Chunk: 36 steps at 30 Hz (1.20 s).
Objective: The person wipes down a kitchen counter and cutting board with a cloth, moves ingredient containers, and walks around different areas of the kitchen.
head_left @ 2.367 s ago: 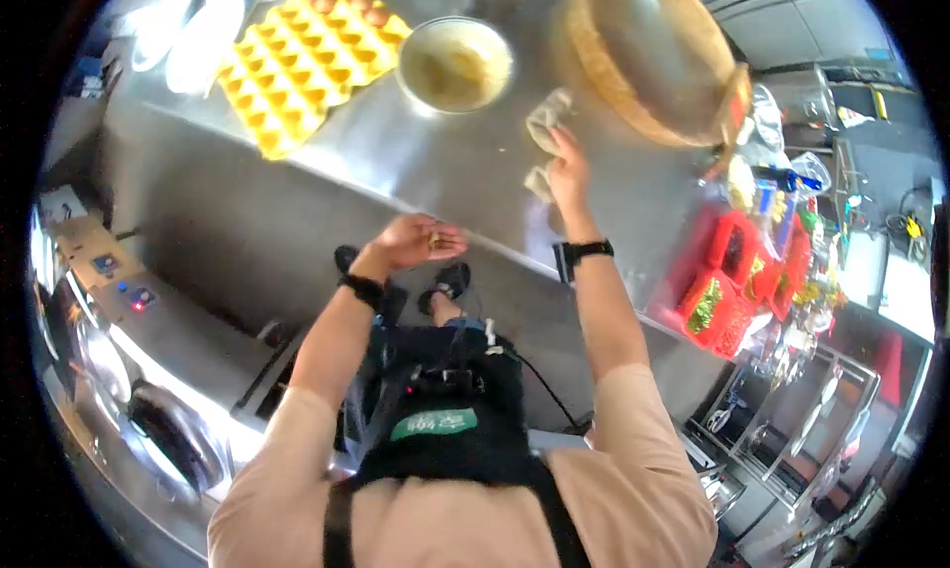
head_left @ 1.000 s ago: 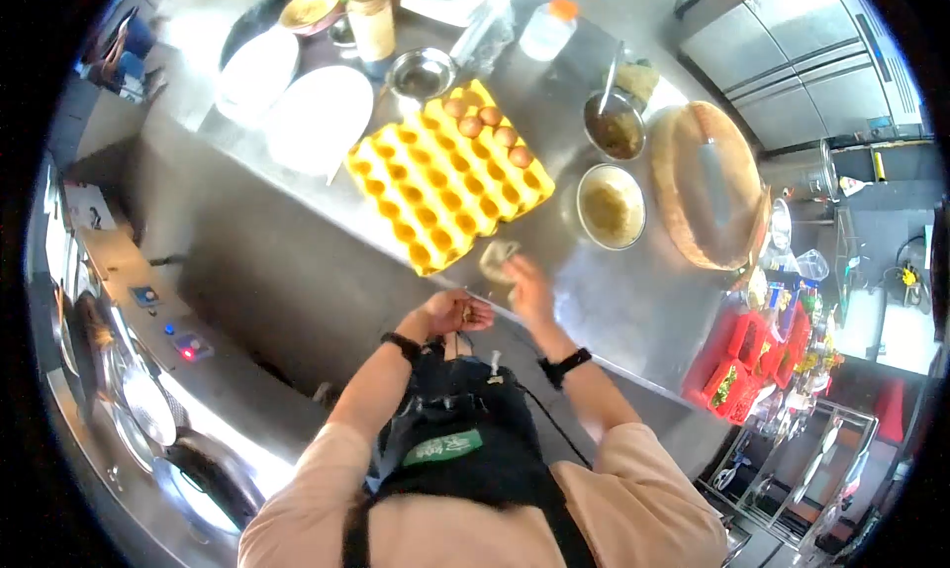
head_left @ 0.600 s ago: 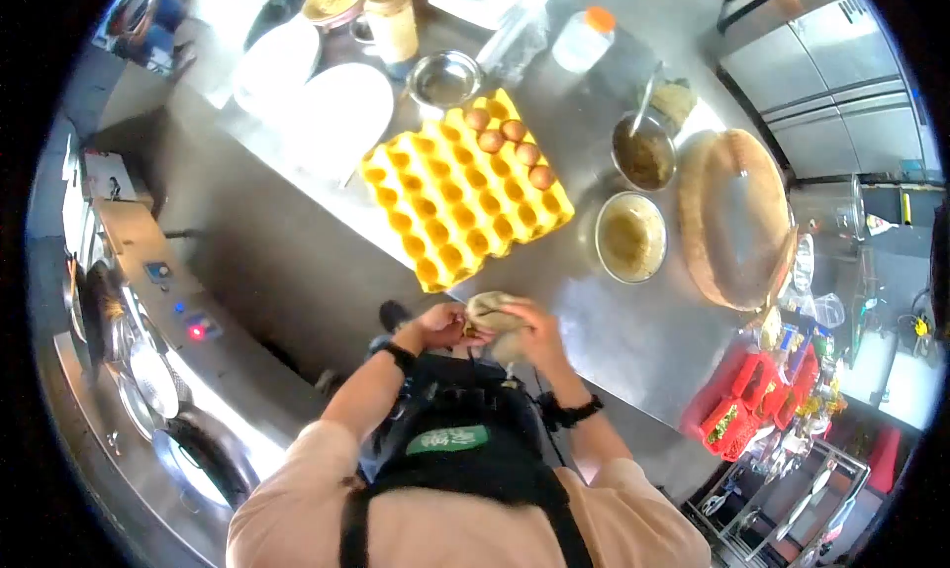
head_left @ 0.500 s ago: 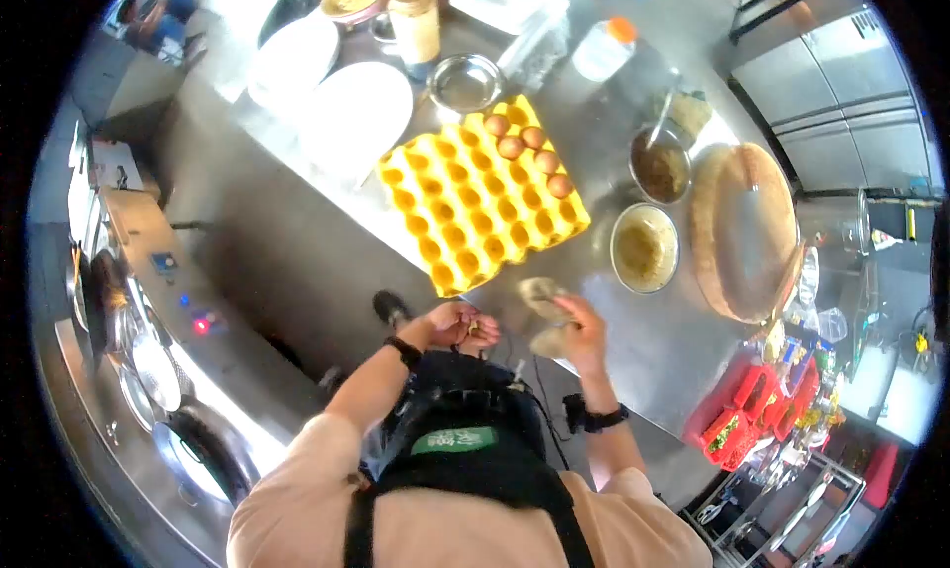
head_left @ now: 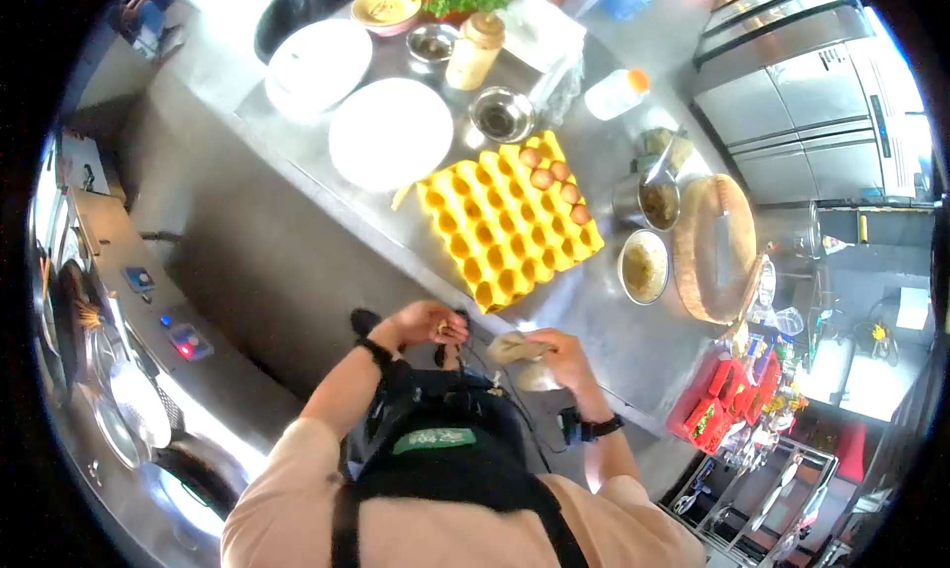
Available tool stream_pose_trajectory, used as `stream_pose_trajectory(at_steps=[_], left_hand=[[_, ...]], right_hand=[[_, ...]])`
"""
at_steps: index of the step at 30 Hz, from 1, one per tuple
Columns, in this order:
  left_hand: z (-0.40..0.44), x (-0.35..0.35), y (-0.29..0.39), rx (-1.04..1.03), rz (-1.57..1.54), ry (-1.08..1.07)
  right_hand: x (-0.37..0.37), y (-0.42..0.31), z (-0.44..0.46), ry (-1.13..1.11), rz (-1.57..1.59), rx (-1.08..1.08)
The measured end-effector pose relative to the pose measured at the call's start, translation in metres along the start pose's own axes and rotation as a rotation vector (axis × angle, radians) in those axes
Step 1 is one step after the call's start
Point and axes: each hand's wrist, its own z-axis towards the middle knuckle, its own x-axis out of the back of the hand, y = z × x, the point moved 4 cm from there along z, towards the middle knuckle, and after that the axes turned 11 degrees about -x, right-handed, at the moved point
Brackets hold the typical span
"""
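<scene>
A crumpled beige cloth [head_left: 522, 348] hangs from my right hand [head_left: 568, 358], whose fingers are closed round it. My left hand [head_left: 427, 325] is in front of my apron with its fingers curled inward; a small yellowish spot shows at the fingers, and I cannot make out what is in them. Beyond both hands, on the steel table, lies a yellow egg tray [head_left: 500, 234]. Several brown eggs [head_left: 542, 178] sit in cups along its far right side, and the other cups hold nothing. Neither hand touches the tray.
White plates [head_left: 391, 135], a steel bowl [head_left: 502, 115] and a sauce bottle [head_left: 476, 51] stand behind the tray. To the right are a bowl of pale mixture [head_left: 643, 267], a steel pot [head_left: 657, 202] and a round chopping board [head_left: 714, 251] bearing a cleaver [head_left: 722, 249].
My view has shifted, so the tray and plates appear further right. My right hand with the cloth has come lower and nearer my body. My left hand has moved slightly left.
</scene>
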Motion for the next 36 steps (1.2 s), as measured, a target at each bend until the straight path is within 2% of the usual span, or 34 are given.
stream_pose_trajectory(at_steps=[2,3,6,7,8,9,10,11,12,13,14,15,16,17,18,19,21,22,24,25,28,30,31,32,34,35,36], left_hand=[[-0.035,0.020,0.018,-0.083,-0.012,-0.059],[-0.056,0.023,0.030,-0.105,0.019,-0.017],[-0.121,0.041,0.060,-0.243,-0.001,-0.022],[-0.145,0.043,0.070,-0.286,0.037,0.057],[-0.166,0.050,0.075,-0.304,0.042,0.063],[-0.189,0.060,0.084,-0.409,0.062,0.137],[-0.209,0.069,0.094,-0.511,0.083,0.210],[-0.234,0.057,0.108,-0.565,0.096,0.225],[-0.254,0.055,0.117,-0.588,0.104,0.229],[-0.274,0.060,0.128,-0.693,0.039,0.283],[-0.294,0.068,0.133,-0.787,-0.033,0.339],[-0.309,0.072,0.139,-0.869,-0.129,0.280],[-0.325,0.080,0.144,-0.925,-0.098,0.389],[-0.336,0.087,0.145,-0.981,-0.182,0.425],[-0.342,0.097,0.149,-1.034,-0.261,0.453],[-0.344,0.113,0.151,-1.014,-0.242,0.443],[-0.347,0.158,0.158,-1.124,-0.304,0.455],[-0.345,0.167,0.167,-1.107,-0.286,0.447],[-0.348,0.175,0.188,-1.114,-0.446,0.515],[-0.349,0.174,0.203,-1.114,-0.549,0.482],[-0.358,0.184,0.279,-1.177,-0.419,0.565],[-0.368,0.149,0.348,-1.184,-0.221,0.436],[-0.370,0.125,0.387,-1.196,-0.217,0.479],[-0.370,0.106,0.421,-1.194,-0.213,0.529],[-0.365,0.085,0.512,-1.330,-0.172,0.482],[-0.358,0.066,0.563,-1.246,-0.250,0.486],[-0.353,0.040,0.605,-1.248,-0.244,0.493]], right_hand=[[0.018,-0.015,-0.007,0.130,0.062,-0.140],[0.028,-0.007,-0.007,0.224,0.032,-0.155],[0.070,0.088,0.011,0.500,-0.187,-0.181],[0.075,0.084,0.014,0.494,-0.190,-0.161],[0.078,0.073,0.014,0.603,-0.265,-0.093],[0.074,0.066,0.015,0.719,-0.331,-0.025],[0.057,0.065,0.015,0.721,-0.318,-0.010],[0.040,0.075,0.017,0.780,-0.526,-0.150],[0.030,0.057,0.021,0.833,-0.739,-0.285],[0.023,0.032,0.018,0.810,-0.701,-0.059],[0.010,0.007,0.024,0.803,-0.702,-0.042],[-0.005,-0.010,0.029,0.746,-0.573,-0.055],[-0.018,-0.018,0.032,0.690,-0.439,-0.079],[-0.033,-0.016,0.047,0.590,-0.476,0.065],[-0.058,-0.071,0.037,0.532,-0.460,0.047],[-0.075,-0.081,0.050,0.402,-0.448,0.185],[-0.102,-0.130,0.057,0.170,-0.374,0.269],[-0.111,-0.146,0.061,0.189,-0.360,0.259],[-0.133,-0.175,0.077,0.019,-0.344,0.276],[-0.142,-0.187,0.087,0.008,-0.332,0.284],[-0.168,-0.224,0.125,-0.189,-0.268,0.298],[-0.175,-0.257,0.150,-0.250,-0.268,0.329],[-0.174,-0.272,0.162,-0.252,-0.240,0.358],[-0.173,-0.286,0.174,-0.215,-0.217,0.479],[-0.173,-0.306,0.198,-0.221,-0.216,0.429],[-0.174,-0.313,0.206,-0.228,-0.205,0.436],[-0.174,-0.320,0.214,-0.232,-0.080,0.436]])
